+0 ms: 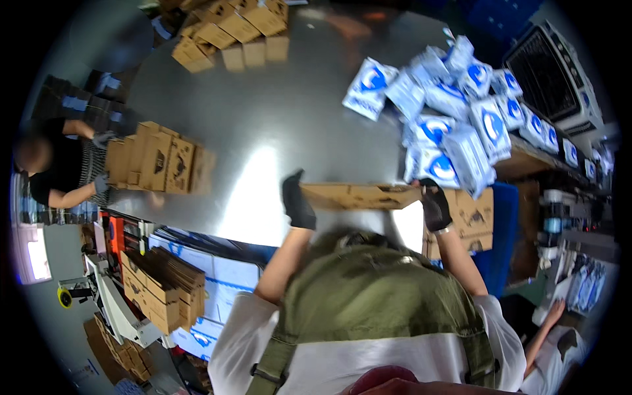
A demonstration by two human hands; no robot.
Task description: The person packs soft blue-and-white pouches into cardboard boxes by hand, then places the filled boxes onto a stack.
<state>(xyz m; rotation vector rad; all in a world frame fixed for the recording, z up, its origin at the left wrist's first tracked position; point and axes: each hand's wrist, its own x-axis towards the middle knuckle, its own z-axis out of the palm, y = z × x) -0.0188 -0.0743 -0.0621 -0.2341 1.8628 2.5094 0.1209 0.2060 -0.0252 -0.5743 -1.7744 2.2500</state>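
Observation:
Just in front of my body, a brown cardboard box is held edge-up between my two dark-gloved hands at the near side of the metal table. It looks flattened or thin from here, with dark printing on its face. My left hand presses against its left end, thumb up. At the opposite end, my right hand grips the corner, the fingers partly behind the cardboard. Beyond my right hand lies a heap of white and blue plastic packages.
Brown boxes stand beside my right arm. At the left, another person's gloved hands hold a stack of cardboard boxes. More boxes lie at the far edge. Folded cartons stand lower left; another person is lower right.

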